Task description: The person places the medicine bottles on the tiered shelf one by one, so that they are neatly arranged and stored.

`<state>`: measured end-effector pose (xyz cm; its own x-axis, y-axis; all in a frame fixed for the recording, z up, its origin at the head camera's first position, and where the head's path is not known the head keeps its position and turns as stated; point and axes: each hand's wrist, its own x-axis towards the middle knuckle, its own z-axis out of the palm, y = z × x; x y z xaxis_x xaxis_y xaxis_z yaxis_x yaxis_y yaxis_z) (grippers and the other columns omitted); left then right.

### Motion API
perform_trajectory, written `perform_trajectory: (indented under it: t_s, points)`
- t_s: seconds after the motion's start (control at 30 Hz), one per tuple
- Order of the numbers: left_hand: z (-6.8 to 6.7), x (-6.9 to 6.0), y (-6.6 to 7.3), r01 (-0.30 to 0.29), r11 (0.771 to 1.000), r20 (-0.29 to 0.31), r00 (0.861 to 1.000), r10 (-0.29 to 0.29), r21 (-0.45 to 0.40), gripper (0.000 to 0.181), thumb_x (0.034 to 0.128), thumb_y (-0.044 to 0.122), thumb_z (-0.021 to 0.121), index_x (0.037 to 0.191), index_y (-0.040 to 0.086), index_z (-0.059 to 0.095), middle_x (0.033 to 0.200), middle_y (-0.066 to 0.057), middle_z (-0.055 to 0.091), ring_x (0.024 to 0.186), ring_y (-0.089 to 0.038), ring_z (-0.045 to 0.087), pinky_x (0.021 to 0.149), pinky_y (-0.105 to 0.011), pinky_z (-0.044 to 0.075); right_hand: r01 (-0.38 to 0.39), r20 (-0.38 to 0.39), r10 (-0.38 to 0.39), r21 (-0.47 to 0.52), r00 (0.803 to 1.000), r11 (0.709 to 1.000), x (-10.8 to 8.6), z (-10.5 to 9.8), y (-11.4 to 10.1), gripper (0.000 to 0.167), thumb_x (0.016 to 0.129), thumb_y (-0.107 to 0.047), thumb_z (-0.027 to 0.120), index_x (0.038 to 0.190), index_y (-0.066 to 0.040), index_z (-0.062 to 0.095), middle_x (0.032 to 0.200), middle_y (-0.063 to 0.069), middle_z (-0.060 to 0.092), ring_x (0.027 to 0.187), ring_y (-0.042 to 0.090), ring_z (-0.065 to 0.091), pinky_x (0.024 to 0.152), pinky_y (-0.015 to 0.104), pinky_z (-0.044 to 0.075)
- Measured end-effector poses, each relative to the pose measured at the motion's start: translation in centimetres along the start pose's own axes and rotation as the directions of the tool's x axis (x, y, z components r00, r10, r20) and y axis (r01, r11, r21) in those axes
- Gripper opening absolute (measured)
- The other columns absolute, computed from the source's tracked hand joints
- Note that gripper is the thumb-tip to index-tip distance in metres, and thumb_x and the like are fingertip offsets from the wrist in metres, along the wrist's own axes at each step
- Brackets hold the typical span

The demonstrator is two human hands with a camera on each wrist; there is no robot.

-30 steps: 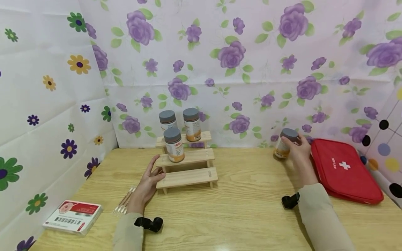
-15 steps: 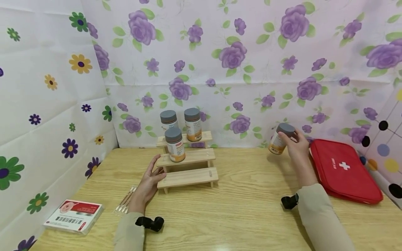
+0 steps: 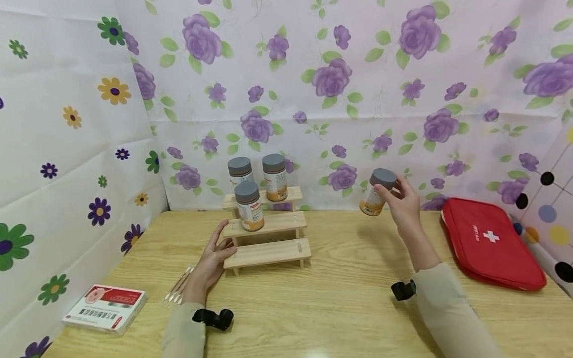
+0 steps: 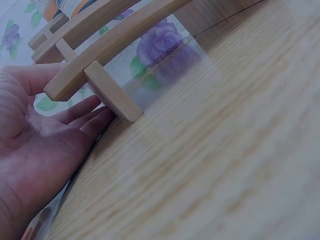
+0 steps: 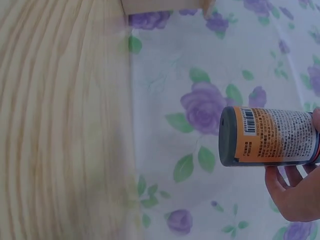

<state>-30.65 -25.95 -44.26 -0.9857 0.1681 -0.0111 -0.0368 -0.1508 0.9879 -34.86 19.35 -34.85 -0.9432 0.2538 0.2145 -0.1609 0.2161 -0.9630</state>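
My right hand [image 3: 406, 208] grips a pill bottle [image 3: 375, 196] with a grey lid and a white-and-orange label. It is tilted in the air, above the right part of the table; its base and barcode face the right wrist view. My left hand [image 3: 210, 263] touches the left end of a three-step wooden rack [image 3: 268, 252], thumb at the lowest step, fingers extended along the side. Two similar bottles stand on the top step, the left one [image 3: 239, 168] partly hidden and the right one [image 3: 275, 178] beside it. Another bottle [image 3: 249, 208] stands on the middle step.
A red first aid bag [image 3: 490, 243] lies at the right. Cotton swabs [image 3: 179, 286] lie left of my left forearm, with a white-and-red box [image 3: 105, 308] farther left. Behind the wooden table [image 3: 340, 298] hangs a flowered cloth [image 3: 304, 74].
My right hand has lifted the bottle off the table at the right and moved it left, tilting it. My left hand and the rack stay where they were.
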Motion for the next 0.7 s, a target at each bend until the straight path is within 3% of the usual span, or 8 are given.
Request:
perform_trajectory:
  t_s: [0.2,0.43,0.7]
  points:
    - [-0.1,0.0,-0.2,0.000,1.000,0.002,1.000,0.000,-0.002,0.081,0.0975,0.000,0.050,0.157,0.036,0.009,0.164,-0.019,0.007,0.151,-0.034,0.006,0.117,-0.066,-0.002,0.046,0.065,-0.047,0.026,0.997,0.999,-1.1,1.2,-1.1,0.075,0.088,-0.047,0.067,0.152,-0.026,0.034,0.145,0.008,0.046,0.118,0.010,0.048,0.108,0.036,0.041]
    - [-0.2,-0.1,-0.4,0.009,1.000,0.008,1.000,-0.009,-0.001,0.081,0.0974,0.000,0.050,0.157,0.035,0.007,0.164,-0.019,0.007,0.151,-0.034,0.007,0.119,-0.062,0.002,0.042,0.117,-0.049,0.067,0.992,0.997,-2.5,3.2,-2.5,0.074,0.089,-0.043,0.069,0.152,-0.024,0.035,0.144,0.007,0.047,0.118,0.011,0.049,0.110,0.035,0.040]
    - [-0.2,0.0,-0.4,-0.002,1.000,0.014,1.000,0.002,-0.005,0.081,0.0971,-0.001,0.049,0.156,0.038,0.010,0.163,-0.019,0.011,0.150,-0.034,0.011,0.120,-0.058,0.010,0.065,0.167,-0.089,0.147,0.982,0.987,-3.2,7.2,-3.8,0.066,0.089,-0.033,0.071,0.148,-0.022,0.044,0.138,0.009,0.053,0.119,0.018,0.054,0.101,0.030,0.045]
